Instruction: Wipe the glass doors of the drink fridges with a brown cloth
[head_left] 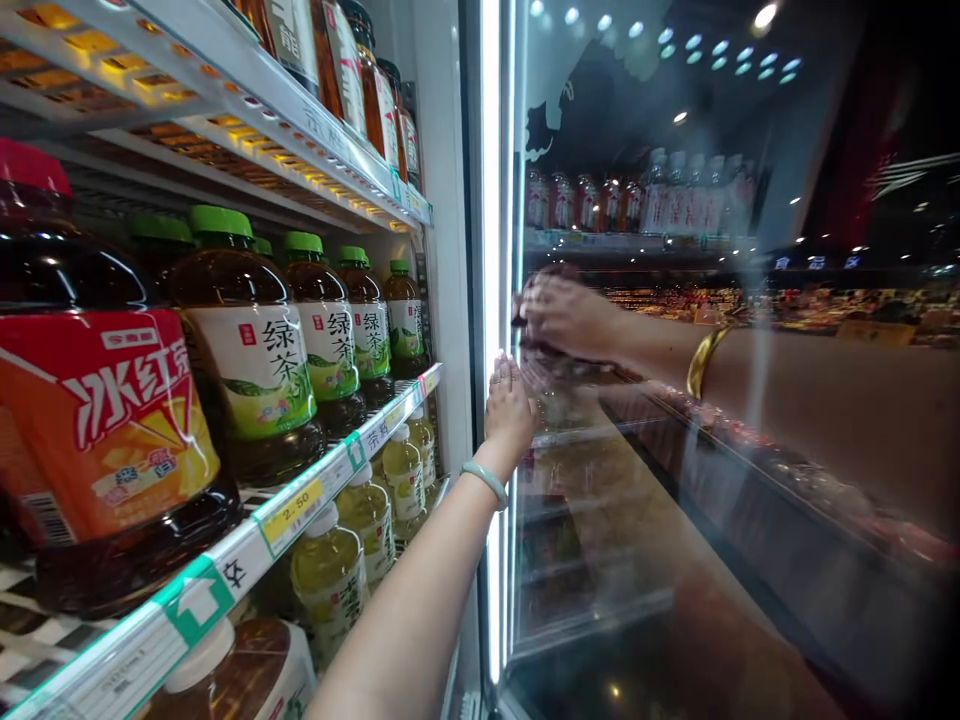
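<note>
A: Glass took up most of the view. The cooler door (712, 400) stood open and filled the whole right side, full of reflected ceiling lights and bottles.

B: And the cooler itself?

A: Its shelves filled the left. The middle shelf (225, 570) ran from the lower left corner up toward the door frame, with a yellow price tag (292, 512) on its front edge. At the near end of that shelf stood a big bottle with a red and orange label (112, 420); past it, a row of green-capped tea bottles (255, 350) ran back to the far end. Smaller pale bottles with white caps (352, 530) stood on the shelf below, and dark bottles (360, 80) on the top shelf.

B: Where were the hands?

A: The left hand (510, 405) was stretched out, fingers together and flat, touching the lit inner edge of the door near the far end of the middle shelf. It gripped nothing. A pale green bangle (485, 482) sat on that wrist.

B: The right one?

A: The right hand (566, 315) was up against the glass of the door, just above the left, with a gold bangle (703, 362) on the wrist. Its fingers looked curled over something dark, possibly the door's edge or a handle, but the glare muddied it, so I couldn't tell whether it had closed on anything.
</note>
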